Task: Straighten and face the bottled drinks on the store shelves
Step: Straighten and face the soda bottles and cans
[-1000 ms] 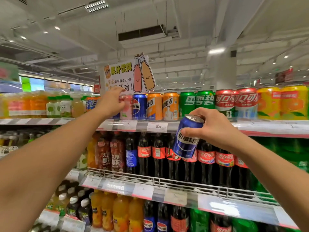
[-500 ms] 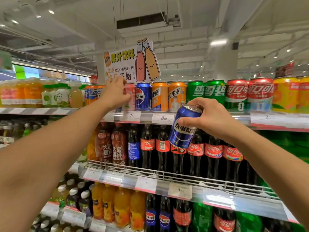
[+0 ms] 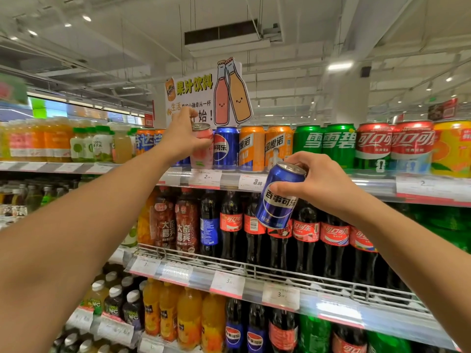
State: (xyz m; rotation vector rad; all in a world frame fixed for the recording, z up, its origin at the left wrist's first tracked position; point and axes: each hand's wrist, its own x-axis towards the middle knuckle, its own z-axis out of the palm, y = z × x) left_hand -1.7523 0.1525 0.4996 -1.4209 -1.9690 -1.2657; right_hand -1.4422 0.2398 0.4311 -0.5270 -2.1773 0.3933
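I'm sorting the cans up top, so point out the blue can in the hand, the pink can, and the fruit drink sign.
blue can (image 3: 277, 200): head view, on its label.
pink can (image 3: 204, 146): head view, on its side.
fruit drink sign (image 3: 193, 85): head view, on the green lettering.

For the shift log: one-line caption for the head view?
Left hand grips a pink can on the top shelf; right hand holds a blue can.

Two bare forearms, sleeveless as far as visible, no watch, rings or gloves
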